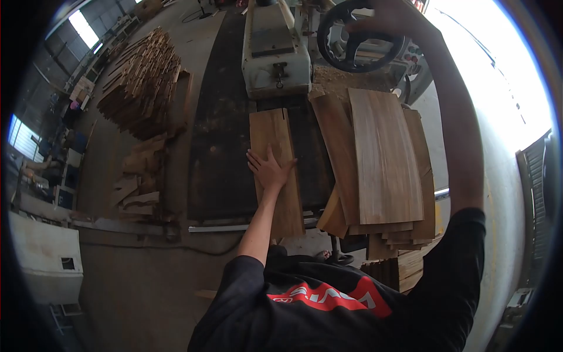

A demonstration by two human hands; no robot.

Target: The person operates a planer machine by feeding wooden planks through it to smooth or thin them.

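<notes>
My left hand [271, 170] lies flat with spread fingers on a wooden board [289, 202]. This board rests lengthwise on the dark machine bed [220, 146], its far end just short of the pale machine housing [277, 73]. There is a short dark mark or slot at the board's far right corner. Up at the top right, my right hand [392, 22] is on the rim of a black handwheel [350, 50]. Its fingers reach over the rim into the wheel, and they look dark and partly cut off by the frame edge.
A stack of wide boards [387, 158] stands close to the right of the bed. To the left, a tall pile of thin wood pieces [143, 82] and some scraps [141, 176] lie beyond the bed. A metal bar [220, 228] edges the bed's near end.
</notes>
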